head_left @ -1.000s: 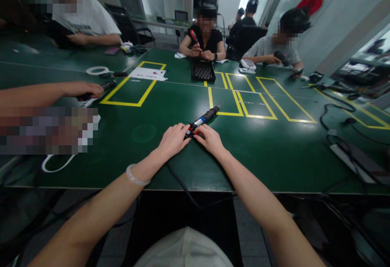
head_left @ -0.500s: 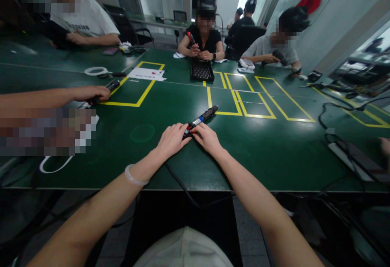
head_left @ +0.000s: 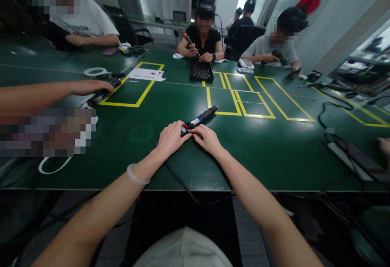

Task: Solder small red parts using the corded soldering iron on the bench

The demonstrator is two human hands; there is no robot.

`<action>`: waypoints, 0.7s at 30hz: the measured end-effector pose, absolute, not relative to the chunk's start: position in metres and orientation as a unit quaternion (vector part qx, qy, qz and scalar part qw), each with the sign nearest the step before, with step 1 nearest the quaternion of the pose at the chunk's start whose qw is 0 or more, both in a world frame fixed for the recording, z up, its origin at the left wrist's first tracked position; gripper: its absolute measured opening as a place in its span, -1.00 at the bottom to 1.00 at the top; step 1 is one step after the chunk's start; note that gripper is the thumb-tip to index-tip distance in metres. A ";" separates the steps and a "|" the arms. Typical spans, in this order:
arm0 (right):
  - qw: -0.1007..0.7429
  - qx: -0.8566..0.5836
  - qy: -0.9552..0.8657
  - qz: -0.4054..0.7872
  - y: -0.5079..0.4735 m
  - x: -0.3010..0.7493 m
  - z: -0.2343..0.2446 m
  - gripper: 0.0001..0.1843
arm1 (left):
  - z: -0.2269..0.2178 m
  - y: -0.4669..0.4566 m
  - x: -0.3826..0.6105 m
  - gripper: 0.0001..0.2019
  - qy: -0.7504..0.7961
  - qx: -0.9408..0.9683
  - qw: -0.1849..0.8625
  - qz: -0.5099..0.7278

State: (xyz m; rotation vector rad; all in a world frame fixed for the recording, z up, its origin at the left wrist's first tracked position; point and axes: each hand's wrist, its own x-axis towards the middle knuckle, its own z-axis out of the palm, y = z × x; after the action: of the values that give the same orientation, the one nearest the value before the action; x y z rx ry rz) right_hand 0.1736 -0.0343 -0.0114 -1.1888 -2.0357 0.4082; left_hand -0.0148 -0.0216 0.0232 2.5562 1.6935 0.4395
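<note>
An electric screwdriver [head_left: 199, 119], silver and blue with a black nose and a red part near the rear, lies slanted on the green table with its bit pointing away to the right. My left hand [head_left: 173, 137] closes round its rear end from the left. From the right, my right hand [head_left: 207, 138] grips the same rear part, its fingertips meeting those of the left. The fingers hide most of the red section. A black cable [head_left: 179, 181] runs from under my left forearm over the table's front edge.
Yellow tape [head_left: 225, 113] marks rectangles on the table. At left, a co-worker's hand [head_left: 99, 86] rests on a similar screwdriver [head_left: 99, 96]. Opposite, a person holds a red-and-black tool [head_left: 187, 37] above a black tray [head_left: 201, 78]. Cables [head_left: 324, 117] lie at right.
My left hand has shifted slightly back along the screwdriver, baring more of its red and grey rear part. At left, the co-worker's fingers have loosened and lifted along their screwdriver.
</note>
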 end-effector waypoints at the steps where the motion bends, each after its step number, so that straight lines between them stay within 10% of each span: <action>1: 0.366 -0.461 -0.793 0.160 -0.035 0.173 -0.011 -0.79 | 0.023 -0.022 -0.015 -0.63 0.544 0.826 0.022 0.143; 21: 0.336 -0.469 -0.791 0.204 -0.039 0.178 -0.005 -0.71 | 0.030 0.002 -0.032 -0.60 0.578 0.807 0.029 0.114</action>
State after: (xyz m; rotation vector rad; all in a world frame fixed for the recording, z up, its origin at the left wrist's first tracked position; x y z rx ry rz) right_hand 0.1782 -0.0386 -0.0052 -1.2240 -2.0626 0.5318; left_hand -0.0315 0.0018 0.0299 2.4907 1.7847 0.3532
